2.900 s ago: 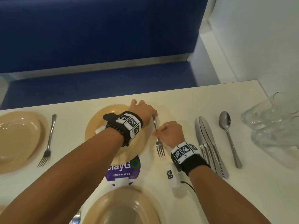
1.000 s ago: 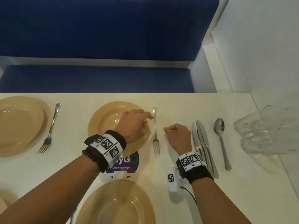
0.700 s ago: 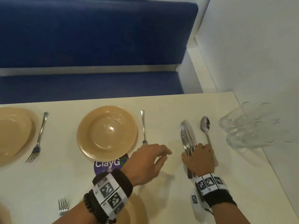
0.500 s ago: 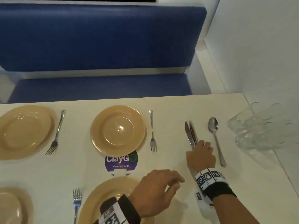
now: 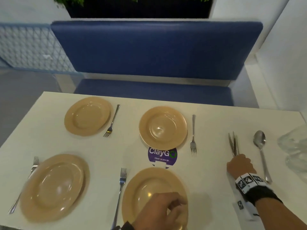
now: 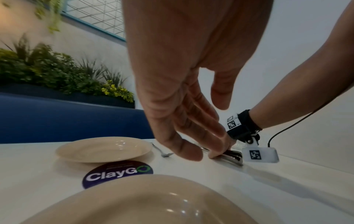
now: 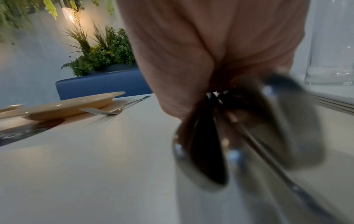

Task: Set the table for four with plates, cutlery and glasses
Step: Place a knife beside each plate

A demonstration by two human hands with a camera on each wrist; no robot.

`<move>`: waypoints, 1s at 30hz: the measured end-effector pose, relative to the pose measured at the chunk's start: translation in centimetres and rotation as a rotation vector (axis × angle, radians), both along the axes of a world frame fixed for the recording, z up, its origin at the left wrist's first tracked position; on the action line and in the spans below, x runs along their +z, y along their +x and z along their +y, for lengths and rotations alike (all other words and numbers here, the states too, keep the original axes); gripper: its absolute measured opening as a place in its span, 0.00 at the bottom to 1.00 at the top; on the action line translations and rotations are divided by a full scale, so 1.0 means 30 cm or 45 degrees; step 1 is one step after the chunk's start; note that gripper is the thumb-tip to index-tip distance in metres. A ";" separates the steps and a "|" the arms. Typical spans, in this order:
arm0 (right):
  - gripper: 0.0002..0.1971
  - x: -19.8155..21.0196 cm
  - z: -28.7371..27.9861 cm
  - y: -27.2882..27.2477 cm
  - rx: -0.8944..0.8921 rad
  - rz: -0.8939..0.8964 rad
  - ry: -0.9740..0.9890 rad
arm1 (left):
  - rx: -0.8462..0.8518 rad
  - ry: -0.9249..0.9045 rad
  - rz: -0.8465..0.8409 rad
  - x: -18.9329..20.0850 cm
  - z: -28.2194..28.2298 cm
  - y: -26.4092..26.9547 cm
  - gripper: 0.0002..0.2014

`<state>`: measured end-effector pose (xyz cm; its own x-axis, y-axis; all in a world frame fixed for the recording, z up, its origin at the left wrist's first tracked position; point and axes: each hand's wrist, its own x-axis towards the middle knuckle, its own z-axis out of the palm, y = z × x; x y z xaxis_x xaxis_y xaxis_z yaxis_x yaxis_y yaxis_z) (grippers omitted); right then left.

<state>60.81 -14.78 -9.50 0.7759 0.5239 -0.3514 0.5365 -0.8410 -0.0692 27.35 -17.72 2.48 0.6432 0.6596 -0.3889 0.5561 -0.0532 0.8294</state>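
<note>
Four tan plates lie on the white table (image 5: 207,117): far left (image 5: 87,116), far right (image 5: 163,127), near left (image 5: 53,186) and near right (image 5: 146,185). A fork lies beside each: (image 5: 111,120), (image 5: 193,133), (image 5: 34,165), (image 5: 120,193). My right hand (image 5: 239,161) grips the handles of a bundle of knives (image 5: 233,145) right of the far right fork; the handles show blurred in the right wrist view (image 7: 239,136). My left hand (image 5: 176,205) hovers over the near right plate, fingers relaxed and holding nothing (image 6: 191,148).
A spoon (image 5: 260,146) lies just right of the knives. Clear glasses (image 5: 294,150) stand grouped at the table's right edge by the wall. A purple ClayGo sticker (image 5: 162,155) sits between the two right plates. A blue bench (image 5: 156,50) runs behind the table.
My left hand has drawn back from the far right fork to above the near right plate. My right hand went right and took hold of the knives.
</note>
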 end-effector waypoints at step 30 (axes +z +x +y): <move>0.06 0.535 -0.138 -0.983 0.493 1.085 0.615 | 0.617 -1.157 -0.599 0.081 0.171 -0.299 0.14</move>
<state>31.32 -18.92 6.56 0.1204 0.9132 -0.3893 0.3790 -0.4048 -0.8322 18.39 -12.59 4.89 0.6056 0.4757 -0.6380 -0.0232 0.8119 0.5833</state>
